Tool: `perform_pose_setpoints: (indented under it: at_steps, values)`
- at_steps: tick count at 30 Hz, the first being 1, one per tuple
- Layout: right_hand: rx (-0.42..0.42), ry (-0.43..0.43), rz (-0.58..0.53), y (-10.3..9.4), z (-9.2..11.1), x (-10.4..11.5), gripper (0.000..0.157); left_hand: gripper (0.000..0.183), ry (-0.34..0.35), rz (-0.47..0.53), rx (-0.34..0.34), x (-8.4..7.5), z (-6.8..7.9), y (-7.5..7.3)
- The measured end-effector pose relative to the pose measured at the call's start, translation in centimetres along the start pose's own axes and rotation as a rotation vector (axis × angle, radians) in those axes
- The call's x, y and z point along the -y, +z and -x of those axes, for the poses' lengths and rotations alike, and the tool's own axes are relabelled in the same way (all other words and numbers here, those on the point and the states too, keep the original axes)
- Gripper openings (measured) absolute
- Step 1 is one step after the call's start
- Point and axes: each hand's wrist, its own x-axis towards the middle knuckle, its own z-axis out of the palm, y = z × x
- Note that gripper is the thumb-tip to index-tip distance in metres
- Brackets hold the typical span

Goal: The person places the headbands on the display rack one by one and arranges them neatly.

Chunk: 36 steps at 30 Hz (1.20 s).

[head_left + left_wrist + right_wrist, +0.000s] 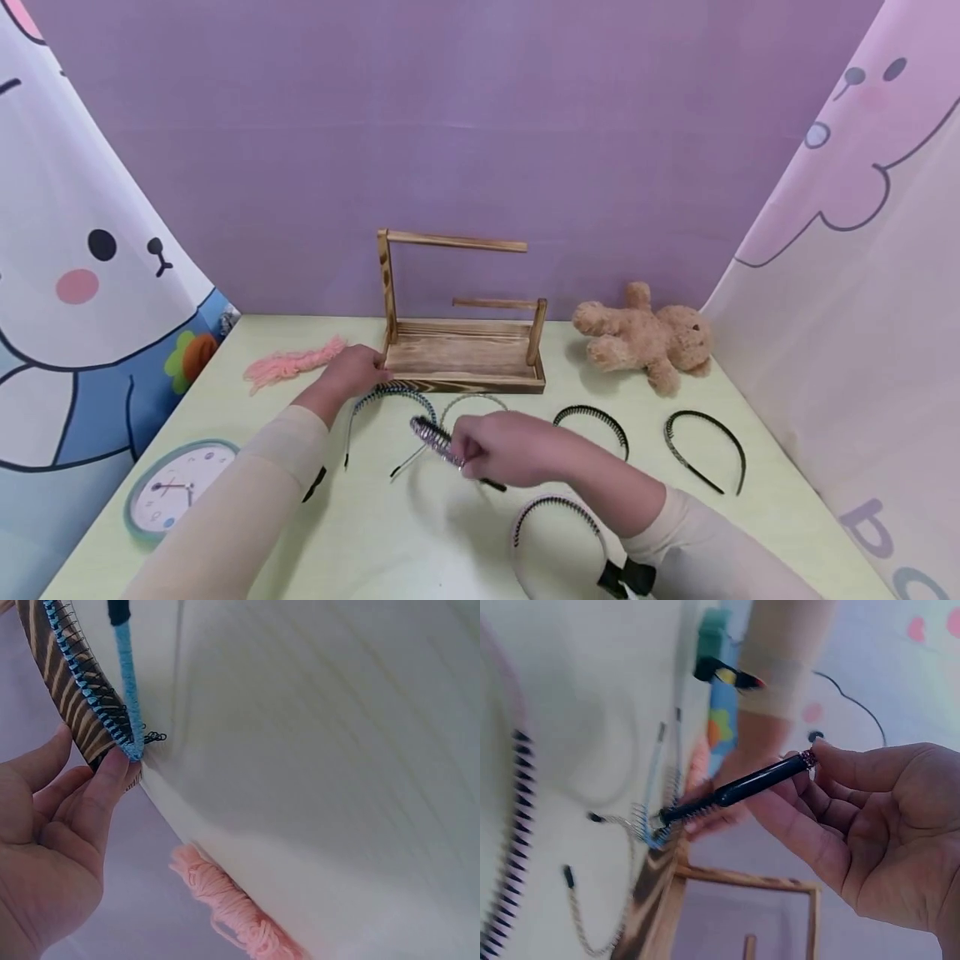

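My right hand (504, 450) pinches a dark headband (435, 437) with a silvery, beaded-looking band between thumb and fingers, above the table. In the right wrist view, the headband's glossy black part (761, 784) shows at the fingertips. My left hand (351, 377) grips the front left corner of a wooden rack (461, 387), which has a tray base and two horizontal bars. A blue headband (86, 694) with dark teeth lies against the rack's front, close to the left fingertips. Behind it to the right lies a thin pale headband (474, 397), partly hidden by the right hand.
Black headbands (592, 410) (705, 415) lie on the right side of the table. A pale headband with a black bow (628, 577) is near the front. A teddy bear (648, 337), pink yarn (292, 365) and a round clock (176, 487) are also on the table.
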Motion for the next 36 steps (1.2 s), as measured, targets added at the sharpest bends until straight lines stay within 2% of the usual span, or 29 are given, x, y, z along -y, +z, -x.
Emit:
perform_pose_setpoints:
  at_steps: [4, 8, 12, 15, 21, 25, 29, 36]
  values:
    - [-0.097, -0.039, -0.106, -1.6, -0.9, -1.1, 0.009, 0.024, -0.003, 0.027, -0.011, 0.1, 0.0, 0.1]
    - [-0.223, -0.068, -0.231, -2.7, -2.9, -2.5, 0.008, 0.025, 0.003, 0.035, -0.025, 0.2, 0.0, 0.2]
    - [-0.367, -0.06, -0.254, -3.0, -5.5, -4.2, 0.009, 0.025, 0.013, 0.025, -0.034, 0.2, 0.0, 0.2]
    - [-0.443, -0.041, -0.257, -3.0, -7.2, -5.3, 0.01, 0.025, 0.018, 0.023, -0.037, 0.1, -0.1, 0.1]
    - [-0.517, -0.012, -0.309, -3.0, -9.5, -7.1, 0.01, 0.024, 0.017, 0.022, -0.048, 0.0, 0.0, 0.1]
    - [-0.548, 0.039, -0.346, -2.8, -10.4, -8.6, 0.011, 0.034, 0.0, 0.026, -0.036, -0.1, -0.2, 0.2]
    - [-0.592, 0.075, -0.369, -2.8, -10.7, -10.3, 0.011, 0.04, -0.008, 0.029, -0.035, -0.1, -0.4, 0.2]
    - [-0.644, 0.132, -0.384, -3.0, -10.1, -13.2, 0.011, 0.025, 0.014, 0.027, -0.034, 0.2, -0.4, 0.2]
